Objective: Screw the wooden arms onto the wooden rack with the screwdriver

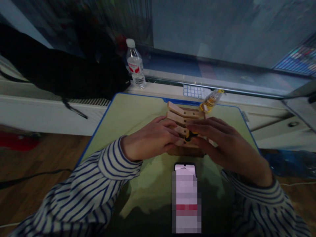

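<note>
A small wooden assembly [189, 113] stands on the table, made of several angled pale slats with dark round holes and a darker wooden base at the front. My left hand [158, 136] grips its left side, the fingers curled over the slat ends. From the right, my right hand [222, 143] reaches over the assembly, thumb and fingers closed around a small black-and-yellow piece [189, 135] at one of the front slats. Its exact kind is unclear, as the fingers partly cover it. Both hands partly hide the slats.
A lit phone [185, 168] lies in front of the assembly on the pale green table [138, 112] with blue edging. Behind are a water bottle [135, 65] and a yellow-marked plastic packet [212, 98]. A black bag [74, 72] sits on the ledge at left.
</note>
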Tool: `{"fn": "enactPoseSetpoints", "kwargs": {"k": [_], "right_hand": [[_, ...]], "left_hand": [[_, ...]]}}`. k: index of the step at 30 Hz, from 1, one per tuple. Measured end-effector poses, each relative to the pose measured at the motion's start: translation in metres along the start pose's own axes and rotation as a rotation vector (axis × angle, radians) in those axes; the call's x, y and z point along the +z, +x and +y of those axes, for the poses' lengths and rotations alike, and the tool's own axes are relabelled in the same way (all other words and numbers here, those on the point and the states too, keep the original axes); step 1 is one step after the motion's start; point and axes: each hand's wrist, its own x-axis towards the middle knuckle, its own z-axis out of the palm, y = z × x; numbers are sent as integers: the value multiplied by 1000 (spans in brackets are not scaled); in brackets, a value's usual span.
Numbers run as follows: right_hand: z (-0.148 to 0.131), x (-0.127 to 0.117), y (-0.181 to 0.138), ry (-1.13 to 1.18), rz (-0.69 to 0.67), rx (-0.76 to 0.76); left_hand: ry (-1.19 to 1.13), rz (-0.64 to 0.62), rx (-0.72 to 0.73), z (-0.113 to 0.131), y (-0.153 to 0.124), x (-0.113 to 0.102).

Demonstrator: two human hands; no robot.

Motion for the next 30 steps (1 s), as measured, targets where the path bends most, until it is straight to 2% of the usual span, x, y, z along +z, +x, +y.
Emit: {"fn": "enactPoseSetpoints", "kwargs": {"k": [5, 11, 17, 20, 24, 30], "right_hand": [[-2, -4, 0, 83, -26, -5], [-2, -6, 2, 29, -39, -47], [1, -3, 2, -24, 7, -36], [2, -2, 2, -39, 21, -19], [1, 1, 2, -37, 42, 19], [2, 2, 3, -68, 48, 5]], "left_hand": [[-4, -18, -1, 0, 0, -1], [-1, -30, 2, -1, 1, -1], [24, -15, -18, 1, 0, 0], [26, 34, -56, 4, 4, 2], [-63, 166, -112, 8, 11, 9], [-187, 308, -120, 9, 18, 18]]}}
